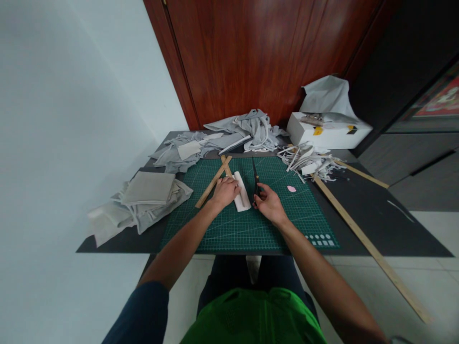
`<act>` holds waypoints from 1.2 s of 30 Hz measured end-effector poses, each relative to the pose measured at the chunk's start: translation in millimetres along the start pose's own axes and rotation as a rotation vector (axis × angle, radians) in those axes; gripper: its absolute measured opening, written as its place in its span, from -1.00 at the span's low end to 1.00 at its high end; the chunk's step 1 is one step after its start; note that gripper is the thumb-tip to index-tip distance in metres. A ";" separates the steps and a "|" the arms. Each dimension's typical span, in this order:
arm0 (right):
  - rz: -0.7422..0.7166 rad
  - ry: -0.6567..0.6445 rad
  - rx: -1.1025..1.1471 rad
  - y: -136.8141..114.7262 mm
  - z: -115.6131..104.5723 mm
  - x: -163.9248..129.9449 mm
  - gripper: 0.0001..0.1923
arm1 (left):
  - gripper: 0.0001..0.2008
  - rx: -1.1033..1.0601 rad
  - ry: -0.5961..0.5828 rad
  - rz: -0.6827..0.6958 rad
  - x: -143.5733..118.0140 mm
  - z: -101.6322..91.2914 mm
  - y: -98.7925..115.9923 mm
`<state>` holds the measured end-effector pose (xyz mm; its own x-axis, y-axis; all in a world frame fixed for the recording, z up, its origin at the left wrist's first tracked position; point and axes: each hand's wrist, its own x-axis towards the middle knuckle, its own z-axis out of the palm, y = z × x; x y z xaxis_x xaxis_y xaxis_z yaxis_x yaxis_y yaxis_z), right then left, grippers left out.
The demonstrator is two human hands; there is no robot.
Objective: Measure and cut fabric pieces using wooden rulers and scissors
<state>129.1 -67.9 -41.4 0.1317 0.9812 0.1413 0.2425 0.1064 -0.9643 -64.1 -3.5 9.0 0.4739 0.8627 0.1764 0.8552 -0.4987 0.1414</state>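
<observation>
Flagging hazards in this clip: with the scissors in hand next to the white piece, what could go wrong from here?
1. The right hand grips the scissors close to the left hand, which presses the white fabric piece; a slip could nick its fingers.
2. The wooden sticks lie crossed beside that hand and might get knocked.
3. The long wooden ruler overhangs the table edge and could tip off.

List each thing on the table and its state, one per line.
Left hand: flat on the white strip.
Right hand: gripping the scissors.
White strip: lying on the mat.
Scissors: blades shut, tip away from the person.
Mat: flat.
Box: open.
Folded cloth: stacked.
</observation>
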 end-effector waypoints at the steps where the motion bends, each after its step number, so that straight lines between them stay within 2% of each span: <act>1: -0.007 0.003 0.011 -1.4 1.8 1.5 -0.42 | -0.77 -0.008 0.003 0.016 2.1 2.7 6.2; 5: -0.045 0.037 0.017 -6.8 11.7 12.6 -0.36 | -0.76 -0.092 0.007 0.073 12.7 16.0 22.4; 9: -0.075 0.062 0.007 -4.9 22.5 26.4 -0.34 | -0.68 -0.196 0.002 0.117 20.3 27.4 21.5; 13: -0.053 0.025 -0.009 3.8 22.7 34.7 -0.36 | -0.66 -0.264 0.043 0.133 18.0 32.5 12.2; 17: -0.098 -0.046 -0.075 8.5 9.9 40.0 -0.39 | -0.82 -0.268 0.060 0.150 8.5 31.1 0.5; 19: -0.117 -0.075 -0.122 8.5 2.9 42.5 -0.39 | -0.84 -0.267 0.063 0.147 3.3 30.2 -7.1; 23: -0.093 -0.108 -0.180 7.6 -3.4 45.7 -0.39 | -0.72 -0.273 0.084 0.070 -6.6 29.5 -24.1; 28: -0.109 -0.075 -0.196 9.1 0.2 45.7 -0.42 | -0.66 -0.266 0.068 -0.037 -13.3 23.5 -35.7; 32: -0.109 -0.078 -0.182 8.2 1.8 42.2 -0.42 | -0.77 -0.210 0.030 -0.081 -8.9 12.4 -25.3; 36: -0.100 -0.075 -0.183 5.2 0.8 34.8 -0.43 | -0.64 -0.102 0.047 -0.192 -1.7 5.3 1.8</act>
<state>134.2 -33.1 -41.7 0.0286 0.9772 0.2103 0.4217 0.1790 -0.8889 -62.3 -5.4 3.8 0.2921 0.9389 0.1820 0.9019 -0.3338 0.2743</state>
